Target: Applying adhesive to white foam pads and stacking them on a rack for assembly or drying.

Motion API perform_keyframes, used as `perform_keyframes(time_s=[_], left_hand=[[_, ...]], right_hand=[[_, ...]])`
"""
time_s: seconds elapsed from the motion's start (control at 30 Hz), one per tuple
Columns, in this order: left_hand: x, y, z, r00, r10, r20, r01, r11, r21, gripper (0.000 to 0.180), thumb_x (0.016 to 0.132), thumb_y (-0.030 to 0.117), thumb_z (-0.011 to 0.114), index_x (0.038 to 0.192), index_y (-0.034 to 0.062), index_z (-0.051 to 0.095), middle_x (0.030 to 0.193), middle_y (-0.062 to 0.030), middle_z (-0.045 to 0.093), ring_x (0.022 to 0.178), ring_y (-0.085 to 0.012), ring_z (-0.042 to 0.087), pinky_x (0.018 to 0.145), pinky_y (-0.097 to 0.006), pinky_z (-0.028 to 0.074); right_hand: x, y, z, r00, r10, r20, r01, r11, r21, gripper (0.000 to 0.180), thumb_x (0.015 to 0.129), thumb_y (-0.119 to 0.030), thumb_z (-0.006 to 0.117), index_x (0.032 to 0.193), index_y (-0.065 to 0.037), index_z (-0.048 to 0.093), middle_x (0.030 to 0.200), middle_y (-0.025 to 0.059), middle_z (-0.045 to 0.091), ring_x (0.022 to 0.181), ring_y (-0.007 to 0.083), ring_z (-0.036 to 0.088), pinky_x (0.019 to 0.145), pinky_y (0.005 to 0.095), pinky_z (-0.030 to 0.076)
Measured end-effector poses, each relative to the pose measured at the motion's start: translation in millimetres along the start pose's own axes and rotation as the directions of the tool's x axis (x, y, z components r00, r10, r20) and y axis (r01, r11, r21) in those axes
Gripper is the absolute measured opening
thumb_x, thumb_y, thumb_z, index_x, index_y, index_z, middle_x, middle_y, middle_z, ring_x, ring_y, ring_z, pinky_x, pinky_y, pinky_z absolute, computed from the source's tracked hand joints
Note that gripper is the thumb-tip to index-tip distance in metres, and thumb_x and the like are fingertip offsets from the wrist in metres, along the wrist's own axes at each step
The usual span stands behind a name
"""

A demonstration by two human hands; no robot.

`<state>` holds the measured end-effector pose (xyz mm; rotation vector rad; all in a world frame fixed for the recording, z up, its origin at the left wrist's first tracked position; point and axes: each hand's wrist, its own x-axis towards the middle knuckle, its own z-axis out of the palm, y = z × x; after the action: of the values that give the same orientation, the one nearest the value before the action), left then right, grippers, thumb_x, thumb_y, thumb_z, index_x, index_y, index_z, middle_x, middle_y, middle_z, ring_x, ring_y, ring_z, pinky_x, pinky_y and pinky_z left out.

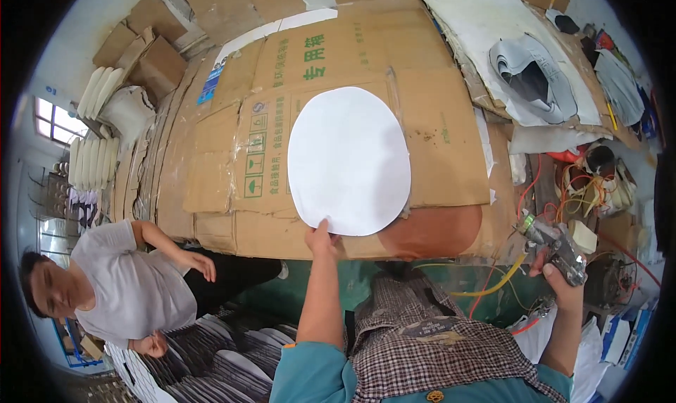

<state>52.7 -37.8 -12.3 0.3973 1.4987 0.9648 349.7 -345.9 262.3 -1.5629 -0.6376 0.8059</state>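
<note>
**White oval in one hand, spray gun in the other**

So the left hand [322, 241] has the near edge of a big white oval sheet [348, 160] pinched, thumb on top and the other fingers mostly tucked out of sight underneath. The sheet is over the middle of a counter [204, 164] covered in flattened brown cardboard [429, 44]. Can't really tell if it's lying totally flat or is up a bit at the held edge.

Right hand [560, 275] is off past the right end of the counter's near edge, wrapped around what looks like a metal spray gun [556, 248]. Can't make out whether a finger is squeezing the trigger. There's a yellow hose [493, 283] curving up toward it from the left.

Just right of the oval's near end there's a reddish-brown rounded patch [440, 230] on the cardboard, right by the front edge. Further back on the right, a grey folded piece [531, 79] sits on a white-covered surface, with a mess of orange cords [570, 185] nearer.

Over on the left, a co-worker in a pale T-shirt [137, 280] is next to a bunch of stacked white pieces [211, 354].
</note>
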Motion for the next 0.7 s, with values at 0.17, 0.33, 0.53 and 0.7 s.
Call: perform_keyframes(time_s=[0.17, 0.33, 0.53, 0.7], left_hand=[[-9, -7, 14, 0.996, 0.061, 0.058, -0.06, 0.998, -0.031, 0.035, 0.081, 0.0, 0.052, 0.115, 0.0033, 0.046, 0.104, -0.0106, 0.056, 0.082, -0.0243, 0.06, 0.057, -0.038, 0.054], [-57, 65, 38, 0.928, 0.272, 0.255, -0.15, 0.898, -0.413, 0.04, 0.081, -0.002, 0.053, 0.118, 0.0076, 0.045, 0.104, -0.0073, 0.056, 0.08, -0.0199, 0.059, 0.053, -0.029, 0.05], [-110, 177, -28, 0.852, 0.409, 0.328, -0.103, 0.744, -0.66, 0.043, 0.082, 0.008, 0.052, 0.123, -0.0002, 0.041, 0.117, -0.0146, 0.054, 0.103, -0.0295, 0.055, 0.086, -0.044, 0.049], [-110, 204, -95, 0.822, 0.52, 0.232, -0.255, 0.7, -0.667, 0.052, 0.077, 0.003, 0.053, 0.128, 0.0094, 0.04, 0.109, -0.008, 0.055, 0.096, -0.0231, 0.056, 0.082, -0.038, 0.049]], right_hand=[[-6, 11, 2, 0.971, -0.05, 0.233, 0.046, 0.999, 0.022, 0.057, 0.073, -0.015, 0.069, 0.12, 0.005, 0.045, 0.08, 0.0114, 0.059, 0.071, 0.0174, 0.059, 0.063, 0.0297, 0.05], [-13, 9, 5, 0.98, -0.05, 0.192, 0.041, 0.998, 0.048, 0.057, 0.074, -0.016, 0.07, 0.121, 0.004, 0.044, 0.084, 0.0108, 0.058, 0.073, 0.0178, 0.058, 0.068, 0.0311, 0.05], [11, 29, 20, 0.985, -0.071, 0.156, 0.082, 0.995, -0.065, 0.048, 0.078, -0.009, 0.064, 0.121, 0.003, 0.045, 0.088, 0.0064, 0.058, 0.077, 0.0141, 0.057, 0.071, 0.0308, 0.049], [74, 108, 13, 0.994, -0.1, 0.048, 0.109, 0.961, -0.255, 0.048, 0.08, -0.006, 0.061, 0.126, -0.003, 0.046, 0.101, 0.0051, 0.057, 0.085, 0.0139, 0.055, 0.073, 0.0288, 0.05]])
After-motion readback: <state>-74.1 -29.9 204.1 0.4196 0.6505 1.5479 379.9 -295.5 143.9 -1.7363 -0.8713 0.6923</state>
